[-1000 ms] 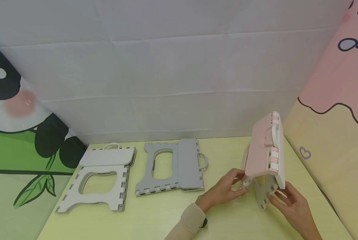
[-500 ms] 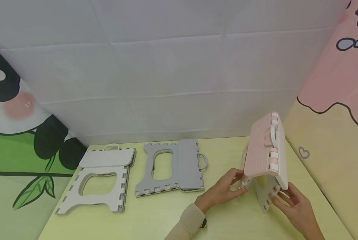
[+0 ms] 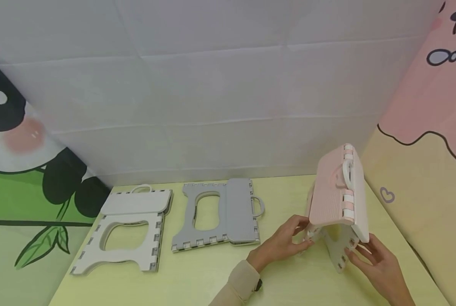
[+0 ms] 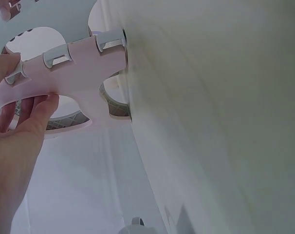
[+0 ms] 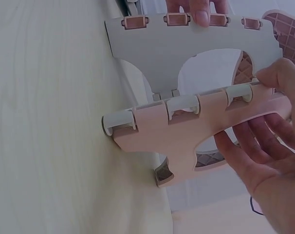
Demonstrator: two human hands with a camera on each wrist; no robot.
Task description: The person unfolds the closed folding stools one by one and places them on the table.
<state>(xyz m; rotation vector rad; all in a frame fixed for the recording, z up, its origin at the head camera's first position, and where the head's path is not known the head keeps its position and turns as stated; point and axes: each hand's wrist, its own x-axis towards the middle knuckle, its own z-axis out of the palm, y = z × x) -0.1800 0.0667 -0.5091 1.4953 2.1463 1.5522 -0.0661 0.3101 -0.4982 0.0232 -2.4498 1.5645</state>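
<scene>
A pink and white folding stool (image 3: 331,191) stands partly unfolded at the right of the table, its two seat halves still angled like a roof and a white handle at their hinge. My left hand (image 3: 283,242) grips its left leg side. In the left wrist view, the fingers of that hand (image 4: 21,131) curl into the cutout of the pink leg panel (image 4: 84,63), thumb on its hinged edge. My right hand (image 3: 381,263) holds the opposite leg side. Its fingers (image 5: 242,158) reach into that cutout in the right wrist view, thumb over the edge.
A white folding stool (image 3: 134,204) lies folded flat at the left of the pale yellow table (image 3: 197,276). Beside it lies a grey folding stool (image 3: 241,208), also flat, its handle pointing right. A white cloth (image 3: 212,85) hangs behind, with printed cloths at both sides.
The stool's right side has swung a little outward to the right, and my right hand has moved with it. The gap between the leg sides is wider. My left hand has barely moved.
</scene>
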